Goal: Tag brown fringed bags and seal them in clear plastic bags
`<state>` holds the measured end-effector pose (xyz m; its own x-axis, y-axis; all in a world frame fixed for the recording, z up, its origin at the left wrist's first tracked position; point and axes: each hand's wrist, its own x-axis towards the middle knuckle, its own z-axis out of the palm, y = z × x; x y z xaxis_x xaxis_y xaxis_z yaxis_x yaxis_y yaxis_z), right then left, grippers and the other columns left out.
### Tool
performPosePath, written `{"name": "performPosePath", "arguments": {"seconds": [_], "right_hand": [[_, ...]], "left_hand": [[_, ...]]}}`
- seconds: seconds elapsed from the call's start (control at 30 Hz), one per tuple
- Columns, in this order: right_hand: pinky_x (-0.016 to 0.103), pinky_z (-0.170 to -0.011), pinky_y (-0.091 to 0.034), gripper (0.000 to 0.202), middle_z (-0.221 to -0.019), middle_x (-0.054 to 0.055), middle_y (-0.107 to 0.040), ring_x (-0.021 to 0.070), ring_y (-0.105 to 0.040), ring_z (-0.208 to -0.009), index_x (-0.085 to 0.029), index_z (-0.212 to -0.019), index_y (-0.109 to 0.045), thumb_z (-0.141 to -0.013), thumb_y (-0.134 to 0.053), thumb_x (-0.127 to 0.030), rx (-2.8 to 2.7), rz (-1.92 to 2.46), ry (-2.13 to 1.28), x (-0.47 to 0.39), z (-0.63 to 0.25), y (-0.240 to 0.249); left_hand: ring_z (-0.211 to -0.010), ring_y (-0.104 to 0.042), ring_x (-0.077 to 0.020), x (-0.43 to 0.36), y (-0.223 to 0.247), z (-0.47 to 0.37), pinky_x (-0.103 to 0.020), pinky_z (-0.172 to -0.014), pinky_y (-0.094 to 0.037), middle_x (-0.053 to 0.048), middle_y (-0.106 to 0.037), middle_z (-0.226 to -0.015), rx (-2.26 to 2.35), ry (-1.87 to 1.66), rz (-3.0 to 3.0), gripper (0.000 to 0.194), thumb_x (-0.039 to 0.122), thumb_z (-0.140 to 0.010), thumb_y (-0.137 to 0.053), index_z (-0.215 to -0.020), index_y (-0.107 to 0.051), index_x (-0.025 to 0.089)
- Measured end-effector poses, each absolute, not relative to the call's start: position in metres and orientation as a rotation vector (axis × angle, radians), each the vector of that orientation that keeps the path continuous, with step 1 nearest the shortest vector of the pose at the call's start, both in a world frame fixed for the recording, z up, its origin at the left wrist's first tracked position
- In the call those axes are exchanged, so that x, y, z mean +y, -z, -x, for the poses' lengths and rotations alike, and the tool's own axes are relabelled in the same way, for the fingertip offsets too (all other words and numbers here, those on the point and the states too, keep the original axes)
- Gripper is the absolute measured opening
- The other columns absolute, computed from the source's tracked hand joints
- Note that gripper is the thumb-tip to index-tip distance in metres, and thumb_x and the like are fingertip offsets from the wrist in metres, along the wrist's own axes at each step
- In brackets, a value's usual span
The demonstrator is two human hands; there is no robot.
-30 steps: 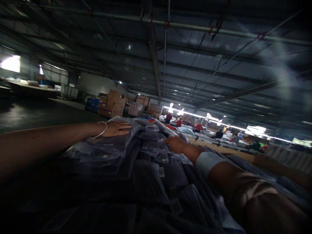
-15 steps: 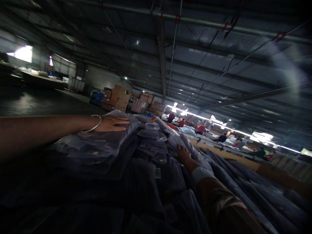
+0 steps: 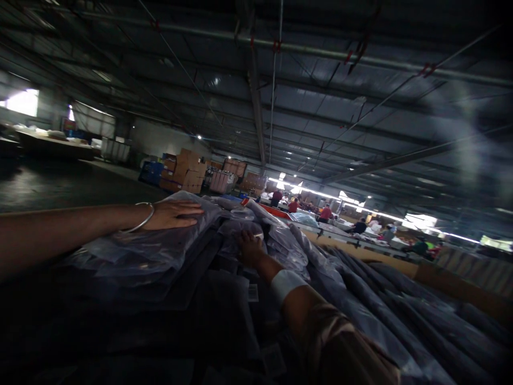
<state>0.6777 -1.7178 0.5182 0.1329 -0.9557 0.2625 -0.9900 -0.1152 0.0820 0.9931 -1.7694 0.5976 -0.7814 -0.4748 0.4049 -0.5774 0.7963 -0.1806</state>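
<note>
My left hand (image 3: 176,215), with a silver bangle at the wrist, lies flat with fingers stretched on a stack of dark folded garments in clear plastic bags (image 3: 160,256). To its right, my right hand (image 3: 250,249) rests on a middle stack of bagged garments (image 3: 230,230); its fingers look apart, with their tips dim against the plastic. Beside that hand, more bagged garments (image 3: 286,246) lean to the right. A white label (image 3: 253,292) shows on a dark bag below it.
Long rows of bagged garments (image 3: 372,299) fill the right side, bounded by a cardboard edge (image 3: 401,263). Cardboard boxes (image 3: 186,171) and blue crates (image 3: 150,172) stand farther back left. Several people (image 3: 326,213) are at distant tables under strip lights.
My right hand has moved left, from the right-leaning bags onto the middle stack. My left hand stays on its stack. The view has shifted slightly.
</note>
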Motion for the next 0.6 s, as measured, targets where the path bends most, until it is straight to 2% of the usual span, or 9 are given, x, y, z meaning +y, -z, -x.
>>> {"name": "performPosePath", "arguments": {"seconds": [0.07,0.13,0.2,0.23,0.33,0.5,0.6], "right_hand": [[0.057,-0.108,-0.015,0.084,-0.155,0.006,-0.015,0.0313,-0.010,-0.141,-0.034,-0.144,-0.020,-0.074,-0.065,-0.027,-1.978,-2.087,-0.236,-1.715,-0.671,-0.522],[0.057,-0.106,-0.019,0.089,-0.154,0.011,-0.014,0.0348,-0.013,-0.140,-0.029,-0.146,-0.011,-0.075,-0.064,-0.026,-2.095,-1.955,-0.273,-1.713,-0.659,-0.528],[0.054,-0.101,-0.031,0.091,-0.149,0.020,-0.026,0.0369,-0.030,-0.133,-0.021,-0.147,-0.007,-0.076,-0.063,-0.029,-2.205,-1.855,-0.303,-1.712,-0.651,-0.532],[0.049,-0.098,-0.037,0.090,-0.143,0.021,-0.035,0.0351,-0.040,-0.127,-0.020,-0.147,-0.007,-0.077,-0.062,-0.030,-2.236,-1.841,-0.314,-1.713,-0.650,-0.534],[0.040,-0.090,-0.045,0.084,-0.130,0.016,-0.052,0.0278,-0.054,-0.113,-0.022,-0.146,-0.015,-0.077,-0.062,-0.032,-2.238,-1.894,-0.351,-1.719,-0.659,-0.534],[0.048,-0.095,-0.041,0.080,-0.127,0.012,-0.056,0.0293,-0.052,-0.117,-0.029,-0.144,-0.018,-0.077,-0.061,-0.038,-2.170,-2.016,-0.439,-1.724,-0.684,-0.533],[0.049,-0.095,-0.040,0.087,-0.128,0.015,-0.054,0.0314,-0.050,-0.119,-0.025,-0.145,-0.014,-0.075,-0.064,-0.039,-2.175,-2.043,-0.492,-1.724,-0.683,-0.531]], "left_hand": [[-0.136,-0.026,-0.0178,-1.770,-0.597,-0.994,-0.032,-0.111,-0.017,-0.002,-0.034,-0.147,-2.656,-0.383,-0.783,0.050,0.051,-0.094,-0.032,-0.137,-0.041,0.027],[-0.137,-0.025,-0.0188,-1.773,-0.598,-0.994,-0.036,-0.112,-0.015,-0.002,-0.031,-0.148,-2.685,-0.344,-0.781,0.052,0.052,-0.093,-0.031,-0.138,-0.039,0.027],[-0.137,-0.025,-0.0190,-1.778,-0.598,-0.995,-0.036,-0.112,-0.015,-0.002,-0.028,-0.149,-2.707,-0.311,-0.791,0.054,0.054,-0.093,-0.030,-0.139,-0.037,0.027],[-0.137,-0.025,-0.0189,-1.779,-0.599,-0.995,-0.036,-0.112,-0.016,-0.002,-0.028,-0.150,-2.725,-0.293,-0.793,0.055,0.055,-0.092,-0.031,-0.140,-0.036,0.027],[-0.137,-0.024,-0.0190,-1.783,-0.599,-0.995,-0.036,-0.112,-0.015,-0.001,-0.028,-0.149,-2.722,-0.259,-0.824,0.057,0.057,-0.092,-0.030,-0.140,-0.036,0.027],[-0.138,-0.024,-0.0182,-1.779,-0.599,-0.995,-0.034,-0.112,-0.017,0.000,-0.030,-0.148,-2.711,-0.273,-0.827,0.059,0.059,-0.090,-0.028,-0.139,-0.038,0.027],[-0.137,-0.025,-0.0169,-1.772,-0.597,-0.995,-0.032,-0.111,-0.018,0.002,-0.035,-0.146,-2.647,-0.323,-0.793,0.057,0.058,-0.091,-0.026,-0.138,-0.040,0.028]]}}
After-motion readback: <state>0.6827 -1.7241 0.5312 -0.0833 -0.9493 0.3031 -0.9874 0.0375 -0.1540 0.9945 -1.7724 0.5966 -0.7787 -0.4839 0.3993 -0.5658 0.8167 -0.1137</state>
